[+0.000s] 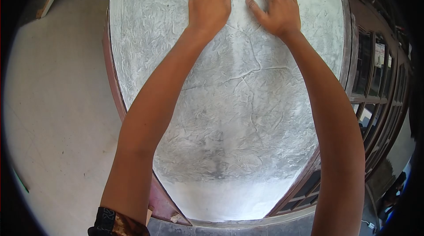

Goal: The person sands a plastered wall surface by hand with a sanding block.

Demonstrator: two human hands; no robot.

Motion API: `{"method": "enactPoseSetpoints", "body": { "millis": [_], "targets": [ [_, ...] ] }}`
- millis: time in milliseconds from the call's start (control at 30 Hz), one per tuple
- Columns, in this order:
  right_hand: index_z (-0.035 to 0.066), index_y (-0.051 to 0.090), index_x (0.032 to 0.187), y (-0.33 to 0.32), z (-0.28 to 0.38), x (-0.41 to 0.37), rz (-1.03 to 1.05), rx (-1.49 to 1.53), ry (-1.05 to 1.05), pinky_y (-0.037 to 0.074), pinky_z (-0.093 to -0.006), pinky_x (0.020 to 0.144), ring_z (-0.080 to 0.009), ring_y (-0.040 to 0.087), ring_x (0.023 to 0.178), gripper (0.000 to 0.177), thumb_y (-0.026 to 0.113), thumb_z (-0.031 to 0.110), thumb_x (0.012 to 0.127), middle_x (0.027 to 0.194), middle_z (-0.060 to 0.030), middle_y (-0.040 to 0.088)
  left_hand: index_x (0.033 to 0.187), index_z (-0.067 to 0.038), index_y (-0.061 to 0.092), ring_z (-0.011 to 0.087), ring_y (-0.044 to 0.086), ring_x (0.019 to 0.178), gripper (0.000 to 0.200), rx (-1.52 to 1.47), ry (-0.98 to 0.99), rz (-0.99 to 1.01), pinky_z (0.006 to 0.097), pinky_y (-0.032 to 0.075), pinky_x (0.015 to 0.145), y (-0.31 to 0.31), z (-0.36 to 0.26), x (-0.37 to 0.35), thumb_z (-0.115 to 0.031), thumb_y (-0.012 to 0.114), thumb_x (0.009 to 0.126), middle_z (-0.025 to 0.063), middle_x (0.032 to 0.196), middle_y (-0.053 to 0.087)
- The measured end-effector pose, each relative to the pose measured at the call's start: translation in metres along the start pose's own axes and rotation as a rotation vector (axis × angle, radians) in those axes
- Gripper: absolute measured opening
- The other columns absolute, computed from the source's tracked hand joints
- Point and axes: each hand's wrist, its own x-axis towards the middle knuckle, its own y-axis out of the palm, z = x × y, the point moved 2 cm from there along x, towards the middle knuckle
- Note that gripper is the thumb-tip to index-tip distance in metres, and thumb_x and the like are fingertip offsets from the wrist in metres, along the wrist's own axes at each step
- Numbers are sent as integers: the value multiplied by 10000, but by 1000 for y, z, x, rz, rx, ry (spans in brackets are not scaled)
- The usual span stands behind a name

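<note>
Before me stands a large whitish-grey panel (238,116), its surface wrinkled and creased, with dark smudges low down and a smoother white band at the bottom. My left hand (210,4) lies flat near its top, fingers pointing up and partly cut off by the frame edge. Beside it, to the right, my right hand (278,8) rests with spread fingers and thumb apart, its fingertips looking pale and dusty. Neither hand holds anything. A raised crease (254,71) branches across the panel below my hands.
Reddish-brown wood (115,68) borders the panel on the left. To the right is a dark wooden frame with glass panes (375,68). A plain pale wall (62,103) fills the left side. Grey floor tiles (212,231) show at the bottom, and a small white plug (370,225) lies lower right.
</note>
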Motion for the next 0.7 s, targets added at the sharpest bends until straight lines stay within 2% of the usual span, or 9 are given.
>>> {"method": "enactPoseSetpoints", "body": {
  "millis": [133,200,267,300,333,400,500,633,700],
  "targets": [
    [69,456,1554,0,0,-1,-27,8,-24,179,-514,1283,-340,267,1566,731,562,473,954,1673,-164,339,1461,-176,598,223,472,1461,407,-37,86,55,580,340,1194,-15,-13,-45,-225,547,1060,-4,1557,541],
    [68,456,1554,-2,0,0,-15,12,-8,180,-515,1282,-341,269,1565,734,565,474,952,1673,-165,338,1461,-163,597,236,470,1463,409,-47,115,56,586,335,1195,-11,-8,-33,-219,547,1059,5,1557,540],
    [68,456,1555,-2,1,-1,6,19,-1,181,-515,1282,-342,271,1564,737,567,474,950,1673,-166,337,1410,-131,636,235,485,1450,385,-84,28,-72,588,330,1195,-2,5,7,-213,574,1039,13,1499,597],
    [67,455,1555,-3,1,-1,13,18,3,180,-516,1282,-344,271,1564,739,567,475,949,1674,-167,336,1405,11,604,327,478,1446,406,-95,15,-1,571,319,1206,-1,12,22,-201,443,1098,140,1513,567],
    [67,454,1556,-3,0,0,20,16,5,180,-517,1282,-346,271,1563,741,568,476,949,1674,-168,336,1405,11,604,327,478,1446,406,-93,11,-4,571,319,1206,-2,11,18,-201,443,1098,140,1513,567],
    [67,452,1558,-1,-1,0,13,7,-2,179,-517,1282,-348,269,1564,740,566,477,951,1674,-169,335,1410,-123,634,239,483,1452,387,-38,27,-42,589,327,1197,-4,0,-5,-218,582,1038,18,1504,592],
    [65,445,1562,0,1,-1,7,-7,-13,176,-519,1282,-348,262,1567,742,561,479,957,1676,-170,330,1461,-145,596,235,453,1476,412,-63,22,65,585,327,1201,-20,-25,-65,-213,542,1059,15,1561,535],
    [60,428,1570,-1,1,0,21,-23,-3,172,-519,1283,-343,251,1571,746,549,481,966,1683,-169,315,1462,-140,594,250,445,1482,414,-39,49,31,587,327,1201,-9,-8,-18,-212,543,1058,16,1562,534],
    [61,423,1573,-1,3,-1,28,-26,-5,172,-519,1284,-342,249,1572,747,546,481,968,1685,-168,311,1398,14,610,337,488,1436,403,-76,-21,-71,569,323,1204,0,5,16,-193,437,1098,148,1504,573]
  ]
}}
